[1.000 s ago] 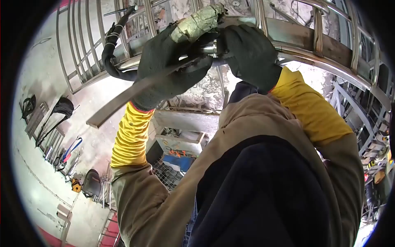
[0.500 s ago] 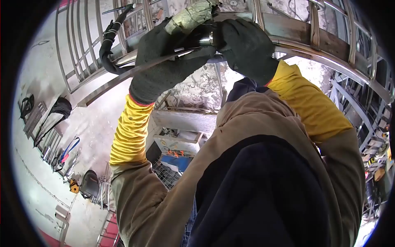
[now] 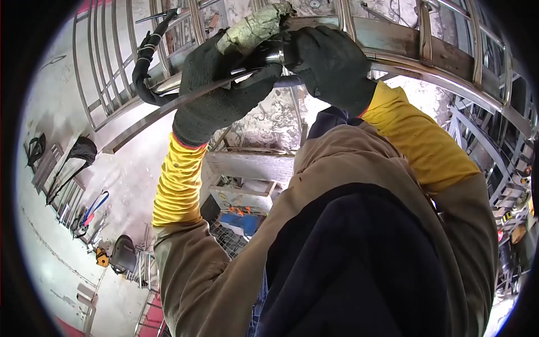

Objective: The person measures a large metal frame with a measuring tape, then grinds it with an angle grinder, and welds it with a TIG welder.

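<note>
My left hand (image 3: 216,92), in a dark knit glove, is closed around a long flat metal bar (image 3: 151,110). The bar slants from the lower left up into the glove. A pale, crinkled wrapping (image 3: 254,28) sits along the top of this hand. Close beside it, my right hand (image 3: 331,67), also gloved, is bent with its fingers together at a short shiny metal piece (image 3: 274,57). What the right fingers grip is hidden by the glove. Both hands are at the curved polished metal rail (image 3: 432,72).
A black torch-like tool with cable (image 3: 147,62) hangs over the barred metal frame (image 3: 104,56) at left. Below stand a pale box (image 3: 241,197) and a blue object (image 3: 240,223). Metal racks (image 3: 483,135) are at right; a black chair-like item (image 3: 123,254) is on the floor.
Both hands have shifted slightly left, close together. The bar has moved a little with my left hand, its free end lower and further left.
</note>
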`<state>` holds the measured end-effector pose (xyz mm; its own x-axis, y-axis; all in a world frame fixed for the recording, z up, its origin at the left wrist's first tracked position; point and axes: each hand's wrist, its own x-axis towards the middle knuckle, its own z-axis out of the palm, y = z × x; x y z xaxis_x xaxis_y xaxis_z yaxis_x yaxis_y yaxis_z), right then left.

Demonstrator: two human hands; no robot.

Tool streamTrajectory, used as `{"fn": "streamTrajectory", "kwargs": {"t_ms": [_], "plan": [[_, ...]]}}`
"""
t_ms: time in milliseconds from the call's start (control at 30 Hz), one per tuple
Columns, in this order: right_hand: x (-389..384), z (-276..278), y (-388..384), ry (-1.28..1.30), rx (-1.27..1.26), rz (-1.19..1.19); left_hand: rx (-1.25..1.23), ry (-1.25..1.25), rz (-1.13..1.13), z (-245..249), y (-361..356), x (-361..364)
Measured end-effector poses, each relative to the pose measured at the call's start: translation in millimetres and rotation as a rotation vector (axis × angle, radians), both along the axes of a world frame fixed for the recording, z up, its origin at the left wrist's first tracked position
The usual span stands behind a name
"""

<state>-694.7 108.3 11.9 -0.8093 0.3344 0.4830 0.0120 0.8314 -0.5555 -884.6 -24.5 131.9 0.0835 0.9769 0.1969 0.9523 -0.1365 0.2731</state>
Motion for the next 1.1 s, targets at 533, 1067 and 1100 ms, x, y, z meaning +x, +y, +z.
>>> {"fn": "streamTrajectory", "kwargs": {"t_ms": [533,1067,1100], "plan": [[-5.3,-1.4,1.5,-0.024,-0.038,-0.015,-0.128,-0.313,0.061,8.6,16.0,11.1],[-10.0,15.7,10.2,0.024,-0.128,-0.045,-0.415,-0.347,0.188,5.7,-9.2,0.4],[-9.2,15.8,9.9,0.025,-0.138,-0.041,-0.413,-0.377,0.201,5.2,-10.2,0.6]]}}
